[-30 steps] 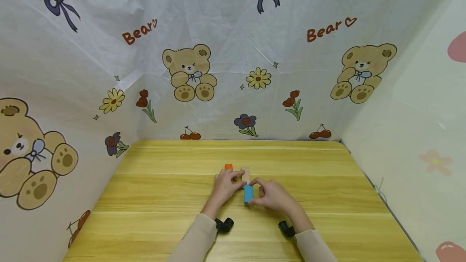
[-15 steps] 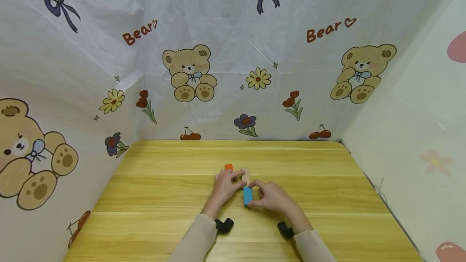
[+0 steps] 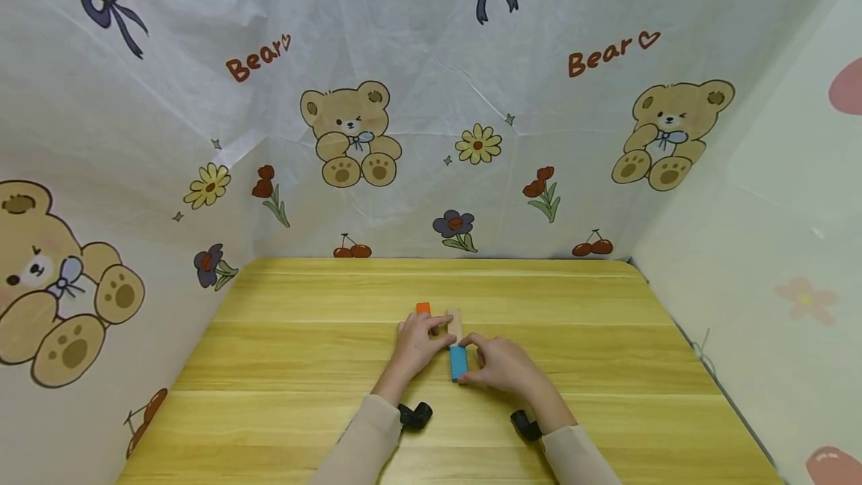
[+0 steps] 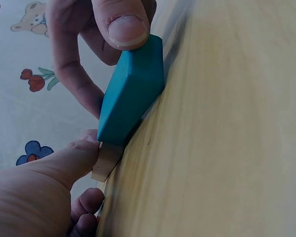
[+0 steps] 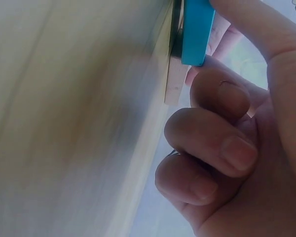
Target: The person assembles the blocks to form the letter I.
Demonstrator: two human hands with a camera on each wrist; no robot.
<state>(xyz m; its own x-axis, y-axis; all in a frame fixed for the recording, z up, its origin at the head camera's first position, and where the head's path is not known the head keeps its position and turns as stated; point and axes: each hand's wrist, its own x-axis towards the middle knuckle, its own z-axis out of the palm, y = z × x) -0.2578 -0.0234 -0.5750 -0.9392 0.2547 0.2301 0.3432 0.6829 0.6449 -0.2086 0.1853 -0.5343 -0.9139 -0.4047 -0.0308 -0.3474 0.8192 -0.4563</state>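
Note:
Between the right hand's (image 3: 505, 365) thumb and index finger, a blue block (image 3: 459, 364) is pinched by its two ends. Its far end meets the near end of a plain wooden block (image 3: 454, 325). The left hand (image 3: 416, 346) grips that wooden block, thumb at the near end and index finger toward the far end. In the left wrist view the blue block (image 4: 130, 89) sits tilted, slightly higher than the wooden block (image 4: 107, 160). In the right wrist view the blue block (image 5: 197, 32) overhangs the table a little; the other right fingers (image 5: 212, 140) are curled.
An orange block (image 3: 423, 308) lies just beyond the left hand, partly covered by it. The wooden table (image 3: 303, 365) ends at a printed cloth wall (image 3: 417, 200) behind. Black wrist cameras (image 3: 415, 417) are worn on both wrists.
The right hand has drawn the blue block slightly toward the person and a touch to the left. The left hand, wooden block and orange block have stayed put.

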